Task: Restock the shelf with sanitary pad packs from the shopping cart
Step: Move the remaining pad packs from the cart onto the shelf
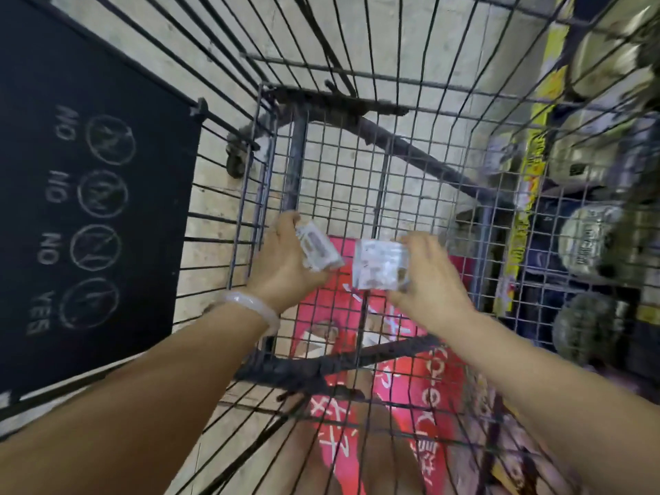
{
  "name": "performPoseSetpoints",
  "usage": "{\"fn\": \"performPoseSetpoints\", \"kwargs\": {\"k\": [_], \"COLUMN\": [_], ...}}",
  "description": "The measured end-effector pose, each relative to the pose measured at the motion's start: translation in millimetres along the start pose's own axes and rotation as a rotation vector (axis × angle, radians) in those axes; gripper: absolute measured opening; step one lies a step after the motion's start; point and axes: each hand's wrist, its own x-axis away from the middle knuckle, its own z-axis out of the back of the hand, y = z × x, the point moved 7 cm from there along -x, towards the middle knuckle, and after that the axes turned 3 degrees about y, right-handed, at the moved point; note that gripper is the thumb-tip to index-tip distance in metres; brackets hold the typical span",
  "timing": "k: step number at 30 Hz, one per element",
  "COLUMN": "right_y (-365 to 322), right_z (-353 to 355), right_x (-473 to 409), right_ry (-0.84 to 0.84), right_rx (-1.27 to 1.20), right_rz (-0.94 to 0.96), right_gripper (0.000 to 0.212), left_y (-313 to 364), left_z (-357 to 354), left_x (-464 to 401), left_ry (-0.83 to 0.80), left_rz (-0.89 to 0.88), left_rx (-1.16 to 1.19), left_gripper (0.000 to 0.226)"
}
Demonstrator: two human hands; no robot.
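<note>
Hands inside shopping cart [357, 166], one pad pack in each grip.

Left hand [285, 259] pinches a small pale pad pack [318, 250] above the cart's wire floor; right hand [428, 280] curls round a second pad pack [378, 264] just beside the first. A red printed sheet [375, 351] lies below the cart floor. Left wrist carries a pale bangle [250, 307]. A black sign panel [89, 209] stands left of the cart.

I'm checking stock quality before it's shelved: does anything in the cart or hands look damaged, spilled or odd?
Nothing stands out. The left hand and right hand each hold one small pack; both look intact, though blurred.
</note>
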Motion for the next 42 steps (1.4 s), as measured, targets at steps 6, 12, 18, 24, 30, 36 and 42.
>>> {"fn": "performPoseSetpoints", "kwargs": {"k": [6,12,18,24,30,36,42], "right_y": [48.6,54.3,57.2,54.9,44.7,40.1,38.2], "right_z": [23.7,21.9,21.0,22.3,24.1,20.8,20.9], "right_x": [-7.5,4.8,10.0,10.1,11.7,12.1,11.7], "right_ry": [0.043,0.071,0.087,0.043,0.025,-0.003,-0.001], "right_rx": [0.007,-0.075,-0.117,-0.131,-0.165,-0.168,-0.162], "right_rz": [-0.101,-0.115,-0.127,-0.138,-0.131,-0.132,-0.126], "right_gripper": [0.075,0.075,0.072,0.066,0.063,0.063,0.065], "left_y": [23.8,25.7,28.7,25.4,1.1,-1.6,-6.8], "left_z": [-33.5,-41.2,-47.0,-44.8,-28.4,-25.0,-25.4], "left_x": [15.0,17.4,18.6,16.9,19.3,20.7,17.0], "left_ry": [-0.051,-0.041,-0.184,-0.141,0.115,0.068,0.063], "left_rz": [-0.062,-0.052,0.36,0.365,0.522,0.463,0.421], "left_rx": [0.121,0.109,0.651,0.636,0.684,0.617,0.569], "left_gripper": [0.081,0.073,0.03,0.018,0.017,0.042,0.068]}}
